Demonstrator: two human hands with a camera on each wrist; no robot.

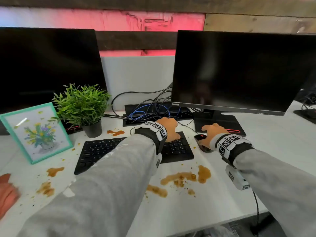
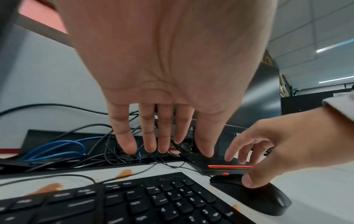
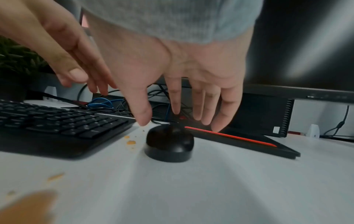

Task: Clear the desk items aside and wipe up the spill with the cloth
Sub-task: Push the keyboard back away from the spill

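Brown spill puddles (image 1: 181,179) lie on the white desk (image 1: 273,134), in front of and to the left of a black keyboard (image 1: 102,151), with smaller splashes (image 1: 118,132) behind it. My left hand (image 1: 172,132) hovers over the keyboard's (image 2: 153,201) far right corner, its fingers (image 2: 150,136) straight and holding nothing. My right hand (image 1: 207,132) is spread over the black mouse (image 1: 198,138). Its thumb (image 2: 249,181) touches the mouse's (image 3: 169,142) left side, while the other fingers (image 3: 218,115) hang past it. An orange-pink cloth (image 1: 6,190) shows at the far left edge.
A potted plant (image 1: 83,106) and a teal picture frame (image 1: 36,132) stand left of the keyboard. Two dark monitors (image 1: 47,69) (image 1: 239,69) fill the back, with tangled cables (image 1: 150,110) between them. The right monitor's base (image 1: 220,124) sits just behind the mouse.
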